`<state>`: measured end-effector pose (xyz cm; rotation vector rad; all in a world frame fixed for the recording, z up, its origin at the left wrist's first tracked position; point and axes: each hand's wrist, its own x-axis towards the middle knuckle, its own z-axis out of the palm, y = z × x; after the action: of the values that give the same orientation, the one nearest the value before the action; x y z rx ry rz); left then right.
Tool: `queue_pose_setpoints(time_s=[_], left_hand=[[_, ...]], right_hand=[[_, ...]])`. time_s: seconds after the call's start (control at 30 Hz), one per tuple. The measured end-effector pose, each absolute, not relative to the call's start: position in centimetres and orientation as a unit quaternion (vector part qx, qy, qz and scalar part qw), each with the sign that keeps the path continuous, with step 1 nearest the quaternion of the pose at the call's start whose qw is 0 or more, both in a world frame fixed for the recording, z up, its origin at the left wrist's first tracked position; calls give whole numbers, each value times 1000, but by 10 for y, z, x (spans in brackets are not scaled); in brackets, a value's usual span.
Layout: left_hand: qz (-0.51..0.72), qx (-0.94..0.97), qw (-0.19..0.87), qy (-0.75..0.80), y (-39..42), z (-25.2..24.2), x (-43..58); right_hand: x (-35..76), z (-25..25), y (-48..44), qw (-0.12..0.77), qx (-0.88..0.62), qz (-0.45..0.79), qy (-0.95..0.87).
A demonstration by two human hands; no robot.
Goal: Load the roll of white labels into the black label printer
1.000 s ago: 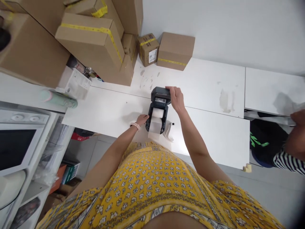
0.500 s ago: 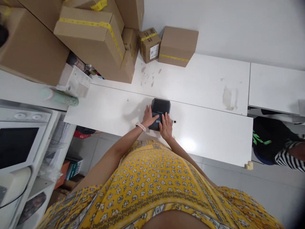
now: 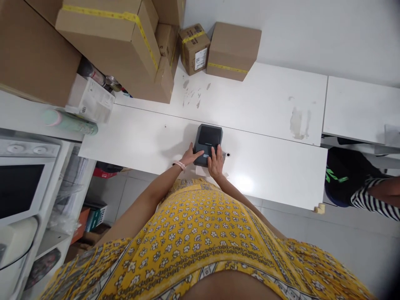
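A small dark grey label printer (image 3: 210, 136), with a glossy black panel on top and a pale mark near its front, stands on the white table. Against its left side is my left hand (image 3: 188, 157), gripping the edge with the thumb over the top. My right hand (image 3: 215, 163) lies along the front right of the printer, fingers stretched out on its surface. A piece of pale paper (image 3: 202, 171) shows at the printer's near edge. Just right of my right hand is a small white roll (image 3: 228, 154) with a dark centre.
Cardboard boxes (image 3: 233, 50) stand at the back and are stacked at the left. A green bottle (image 3: 70, 121) lies beside a wrapped package (image 3: 95, 100). The white table's (image 3: 275, 166) near edge is at my waist. A person in a striped sleeve (image 3: 371, 193) is at the far right.
The view has shifted slightly, so the boxes sit higher in the picture. My left hand has slid a little nearer along the printer's side; my right hand remains on its front right.
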<state>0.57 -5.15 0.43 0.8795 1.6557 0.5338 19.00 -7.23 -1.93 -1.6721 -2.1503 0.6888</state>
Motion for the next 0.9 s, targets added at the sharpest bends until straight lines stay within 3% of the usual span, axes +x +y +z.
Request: queue_pose_setpoints(time_s=[0.27,0.5,0.9], left_hand=[[34,288,727,623,-103,3,-6],[193,138,699,675,-108,-16,32],[250,109,699,661,-131,-21,40]], right_hand=[[199,-25,-78,205,-590,298,-722],[199,-28,-77,205,-594,308,-714],[203,-31,-76,216,-575,303,-729]])
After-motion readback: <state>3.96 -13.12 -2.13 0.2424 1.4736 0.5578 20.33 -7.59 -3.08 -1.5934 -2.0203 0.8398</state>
